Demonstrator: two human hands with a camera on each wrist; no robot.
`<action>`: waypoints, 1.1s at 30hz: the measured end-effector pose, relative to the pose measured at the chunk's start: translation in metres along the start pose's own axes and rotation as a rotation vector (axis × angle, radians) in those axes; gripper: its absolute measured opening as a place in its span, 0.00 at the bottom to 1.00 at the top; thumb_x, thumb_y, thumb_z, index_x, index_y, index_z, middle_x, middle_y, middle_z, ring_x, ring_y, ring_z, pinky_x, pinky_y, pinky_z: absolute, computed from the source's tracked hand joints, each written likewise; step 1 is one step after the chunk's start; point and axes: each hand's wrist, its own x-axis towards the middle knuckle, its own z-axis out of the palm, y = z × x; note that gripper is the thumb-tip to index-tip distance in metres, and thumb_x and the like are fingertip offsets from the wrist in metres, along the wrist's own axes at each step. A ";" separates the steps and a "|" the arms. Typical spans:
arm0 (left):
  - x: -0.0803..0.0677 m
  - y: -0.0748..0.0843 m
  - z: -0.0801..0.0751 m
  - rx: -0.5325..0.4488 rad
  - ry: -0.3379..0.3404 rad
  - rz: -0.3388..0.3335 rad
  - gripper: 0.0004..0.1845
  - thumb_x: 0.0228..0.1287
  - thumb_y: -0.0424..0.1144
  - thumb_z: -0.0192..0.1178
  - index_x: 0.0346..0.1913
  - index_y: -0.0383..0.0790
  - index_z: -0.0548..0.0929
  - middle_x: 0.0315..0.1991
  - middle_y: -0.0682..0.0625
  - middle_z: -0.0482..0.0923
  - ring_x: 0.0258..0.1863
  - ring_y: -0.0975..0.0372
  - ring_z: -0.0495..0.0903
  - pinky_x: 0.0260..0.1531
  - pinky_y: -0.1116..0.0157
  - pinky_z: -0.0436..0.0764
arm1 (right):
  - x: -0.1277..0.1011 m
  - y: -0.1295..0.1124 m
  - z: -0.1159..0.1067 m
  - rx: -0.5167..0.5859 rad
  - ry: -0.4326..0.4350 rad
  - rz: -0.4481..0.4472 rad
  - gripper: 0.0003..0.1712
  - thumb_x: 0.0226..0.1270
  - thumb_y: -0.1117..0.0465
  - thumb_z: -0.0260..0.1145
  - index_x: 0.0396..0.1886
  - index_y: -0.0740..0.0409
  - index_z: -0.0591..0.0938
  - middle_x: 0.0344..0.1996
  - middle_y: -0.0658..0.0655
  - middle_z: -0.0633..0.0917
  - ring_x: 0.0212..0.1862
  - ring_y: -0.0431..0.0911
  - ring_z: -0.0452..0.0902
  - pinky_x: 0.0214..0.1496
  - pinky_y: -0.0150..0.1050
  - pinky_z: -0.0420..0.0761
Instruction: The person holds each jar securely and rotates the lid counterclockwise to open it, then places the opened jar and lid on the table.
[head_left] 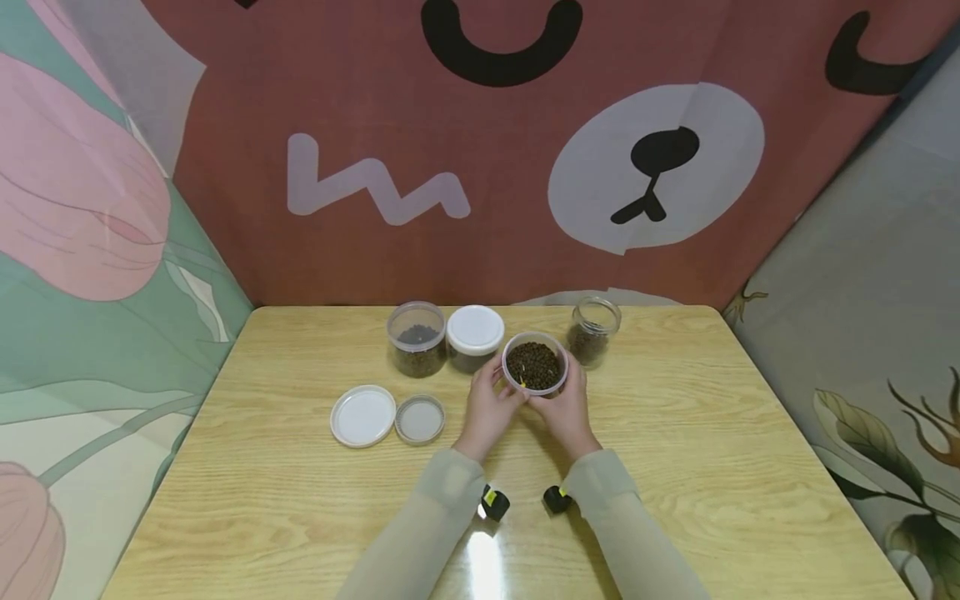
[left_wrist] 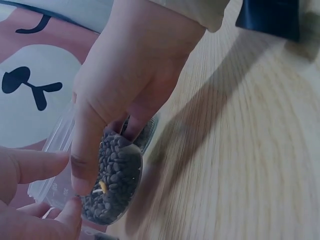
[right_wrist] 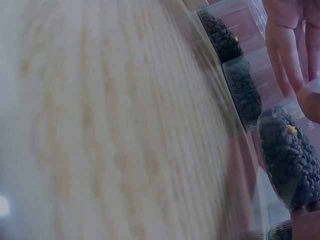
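A clear plastic tub (head_left: 564, 362), part filled with small dark pellets (head_left: 531, 363), is held between both hands near the back of the table. My left hand (head_left: 489, 406) grips its left side, with the thumb at the near rim. From the other side my right hand (head_left: 564, 408) holds it, thumb also toward the front. A small yellow piece (left_wrist: 103, 187) shows among the pellets through the wall in the left wrist view. The tub is open at the top, and its pellets (right_wrist: 290, 160) lie against the clear wall in the right wrist view.
An open clear tub of pellets (head_left: 417, 360) and a tub with a white lid (head_left: 476, 330) stand behind left. An open glass jar (head_left: 589, 343) with dark contents stands at right. A white lid (head_left: 363, 415) and a smaller round lid (head_left: 420, 419) lie left on the wooden table (head_left: 285, 500).
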 end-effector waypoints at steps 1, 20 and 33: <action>0.001 0.000 0.001 -0.007 0.007 -0.002 0.41 0.53 0.18 0.67 0.72 0.27 0.66 0.68 0.31 0.62 0.69 0.41 0.68 0.62 0.60 0.77 | 0.001 0.001 0.001 -0.014 0.013 0.003 0.59 0.40 0.71 0.83 0.74 0.66 0.61 0.68 0.70 0.65 0.71 0.62 0.59 0.76 0.55 0.60; 0.015 -0.009 0.015 -0.051 0.096 -0.082 0.33 0.59 0.20 0.64 0.69 0.26 0.69 0.66 0.31 0.67 0.68 0.43 0.70 0.62 0.62 0.76 | 0.014 0.011 0.011 0.007 0.052 0.045 0.55 0.46 0.73 0.80 0.74 0.67 0.63 0.68 0.69 0.68 0.72 0.61 0.61 0.77 0.53 0.59; 0.022 -0.010 0.019 -0.008 0.162 -0.127 0.32 0.64 0.28 0.64 0.71 0.31 0.69 0.68 0.31 0.67 0.66 0.46 0.74 0.62 0.62 0.76 | 0.026 0.010 0.014 -0.037 -0.030 0.149 0.57 0.53 0.66 0.80 0.78 0.67 0.57 0.71 0.71 0.63 0.74 0.63 0.59 0.78 0.53 0.58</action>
